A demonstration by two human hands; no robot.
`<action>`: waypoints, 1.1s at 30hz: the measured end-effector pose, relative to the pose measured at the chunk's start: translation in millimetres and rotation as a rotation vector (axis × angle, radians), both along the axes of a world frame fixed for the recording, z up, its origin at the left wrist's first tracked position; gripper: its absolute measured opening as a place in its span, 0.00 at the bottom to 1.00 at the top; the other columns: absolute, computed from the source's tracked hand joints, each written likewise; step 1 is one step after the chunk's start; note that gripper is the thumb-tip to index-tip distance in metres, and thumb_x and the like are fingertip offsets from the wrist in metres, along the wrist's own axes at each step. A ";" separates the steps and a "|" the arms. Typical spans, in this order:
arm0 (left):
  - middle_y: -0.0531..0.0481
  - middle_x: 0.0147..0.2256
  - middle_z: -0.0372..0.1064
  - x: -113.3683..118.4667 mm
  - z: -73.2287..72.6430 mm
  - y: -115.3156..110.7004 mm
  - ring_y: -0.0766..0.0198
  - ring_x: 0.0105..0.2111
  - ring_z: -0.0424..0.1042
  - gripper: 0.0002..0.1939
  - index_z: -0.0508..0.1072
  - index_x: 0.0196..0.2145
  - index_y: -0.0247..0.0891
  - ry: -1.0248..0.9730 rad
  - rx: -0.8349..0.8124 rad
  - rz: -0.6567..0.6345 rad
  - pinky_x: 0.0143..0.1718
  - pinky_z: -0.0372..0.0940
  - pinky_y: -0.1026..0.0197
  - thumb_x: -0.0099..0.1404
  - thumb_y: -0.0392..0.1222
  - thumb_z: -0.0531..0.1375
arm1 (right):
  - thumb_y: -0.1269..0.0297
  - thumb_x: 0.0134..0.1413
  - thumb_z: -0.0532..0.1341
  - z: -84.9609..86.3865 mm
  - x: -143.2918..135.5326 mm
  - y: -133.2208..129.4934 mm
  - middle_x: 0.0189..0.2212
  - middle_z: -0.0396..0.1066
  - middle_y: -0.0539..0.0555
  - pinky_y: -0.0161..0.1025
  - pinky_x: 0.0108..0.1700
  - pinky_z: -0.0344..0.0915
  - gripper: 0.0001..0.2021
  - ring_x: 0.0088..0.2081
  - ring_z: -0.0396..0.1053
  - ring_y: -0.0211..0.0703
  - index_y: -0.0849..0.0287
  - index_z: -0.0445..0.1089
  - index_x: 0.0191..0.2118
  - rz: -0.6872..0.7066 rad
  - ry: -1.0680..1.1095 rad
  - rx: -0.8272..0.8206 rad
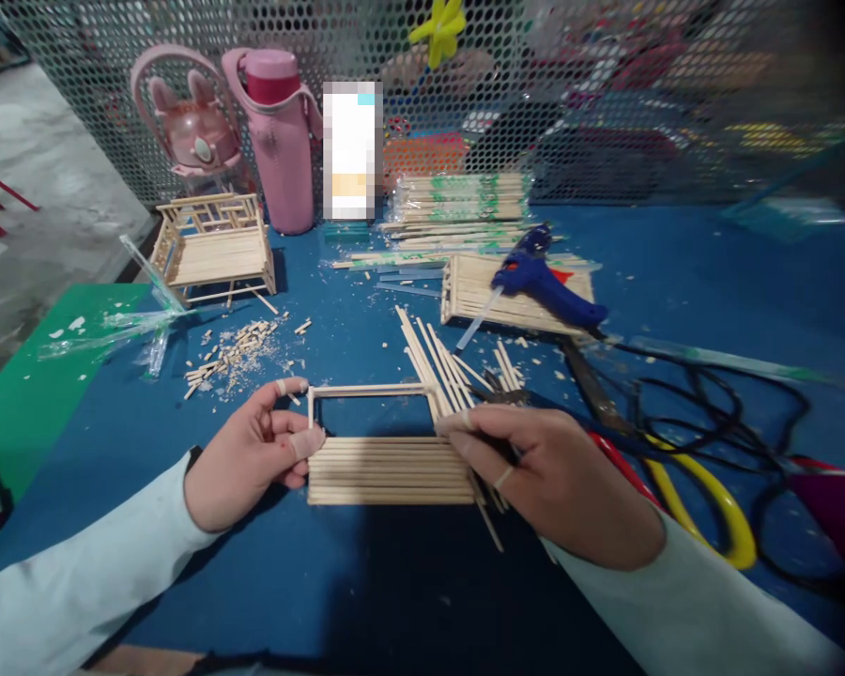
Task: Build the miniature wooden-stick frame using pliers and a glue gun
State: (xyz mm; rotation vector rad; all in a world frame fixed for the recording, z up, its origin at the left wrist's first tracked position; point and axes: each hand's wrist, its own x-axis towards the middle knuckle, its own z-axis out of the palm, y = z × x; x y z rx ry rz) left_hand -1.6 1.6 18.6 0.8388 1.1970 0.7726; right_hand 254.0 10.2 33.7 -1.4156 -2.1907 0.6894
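A small frame of thin wooden sticks [391, 469] lies in front of me, its near part a flat row of sticks and its far part an open rectangle. My left hand [250, 451] grips its left edge, thumb on top by the corner. At the right edge, my right hand [560, 474] pinches the frame near the corner upright; the exact fingertip contact is partly hidden. Several loose sticks [429, 352] lie beside and under my right hand. Bandage-like wraps show on fingers of both hands.
A blue glue gun [553, 289] rests on a stick panel [465, 291]. Black cable [683, 404] and a yellow-handled cutting tool [725, 507] lie right. Behind stand a small stick-built bench [215, 253], a pink bottle [282, 150], a phone [352, 150] and packed sticks [465, 197]. Stick offcuts [236, 352] lie left.
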 end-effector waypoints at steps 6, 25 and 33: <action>0.59 0.21 0.67 1.8 0.4 0.4 0.75 0.16 0.61 0.36 0.55 0.51 0.35 0.019 0.001 0.009 0.17 0.59 0.72 0.50 0.45 0.68 | 0.68 0.53 0.55 10.0 18.5 -1.2 0.25 0.72 0.50 0.33 0.29 0.65 0.07 0.25 0.68 0.37 0.58 0.70 0.33 -0.006 0.036 -0.016; 0.59 0.22 0.67 -1.4 -1.2 -0.9 0.76 0.18 0.62 0.33 0.58 0.49 0.37 -0.029 -0.044 0.011 0.19 0.62 0.73 0.50 0.48 0.68 | 0.66 0.46 0.61 0.3 8.8 -7.6 0.24 0.76 0.46 0.31 0.28 0.71 0.10 0.25 0.73 0.37 0.54 0.76 0.36 -0.025 0.084 -0.265; 0.55 0.26 0.70 -8.6 2.6 3.5 0.74 0.20 0.67 0.35 0.61 0.49 0.38 -0.090 -0.113 0.013 0.21 0.65 0.72 0.46 0.44 0.71 | 0.64 0.47 0.60 -3.6 13.4 -4.6 0.27 0.78 0.49 0.34 0.29 0.73 0.10 0.27 0.75 0.42 0.53 0.75 0.37 0.014 0.012 -0.187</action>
